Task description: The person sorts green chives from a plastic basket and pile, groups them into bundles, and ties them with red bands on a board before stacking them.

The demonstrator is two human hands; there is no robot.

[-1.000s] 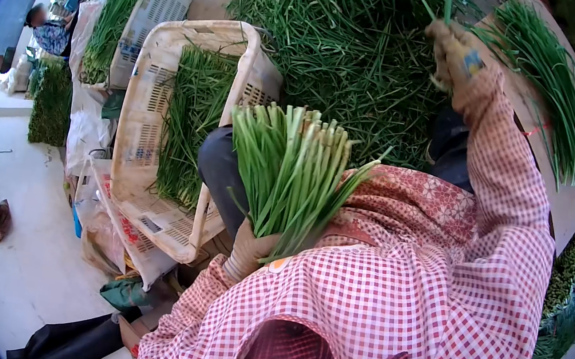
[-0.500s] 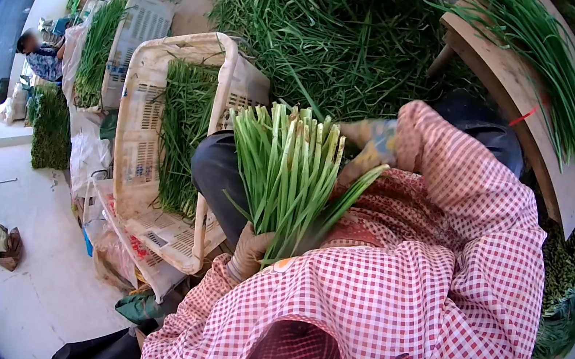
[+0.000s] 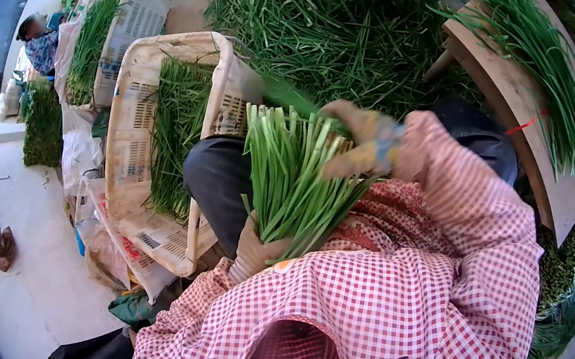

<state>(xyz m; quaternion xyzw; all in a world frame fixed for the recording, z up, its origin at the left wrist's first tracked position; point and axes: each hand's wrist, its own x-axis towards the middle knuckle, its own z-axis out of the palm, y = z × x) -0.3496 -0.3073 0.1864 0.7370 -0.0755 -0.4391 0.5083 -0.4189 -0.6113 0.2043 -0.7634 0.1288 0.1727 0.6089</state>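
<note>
A thick bundle of garlic chives point(image 3: 295, 180) stands over my lap, its pale cut ends upward. Round its lower, leafy part is my gloved left hand point(image 3: 259, 250), closed on it. My gloved right hand point(image 3: 362, 144) is at the right side of the cut ends, thumb and fingers apart. Motion smears the right hand somewhat. A blurred green streak point(image 3: 288, 96) runs leftward from near its fingertips; I cannot make out whether it is touching them.
Beside my knee, a white plastic crate point(image 3: 225, 60) holds more chives. A heap of loose green leaves point(image 3: 323, 30) covers the floor ahead. More chives point(image 3: 544, 76) lie on a curved-looking wooden board point(image 3: 571, 197) at right. A person point(image 3: 42, 46) is far left.
My right hand has come up and left from behind the bundle to its cut ends, its fingers now apart. The separate stalks on the right have drawn in. A green streak has appeared.
</note>
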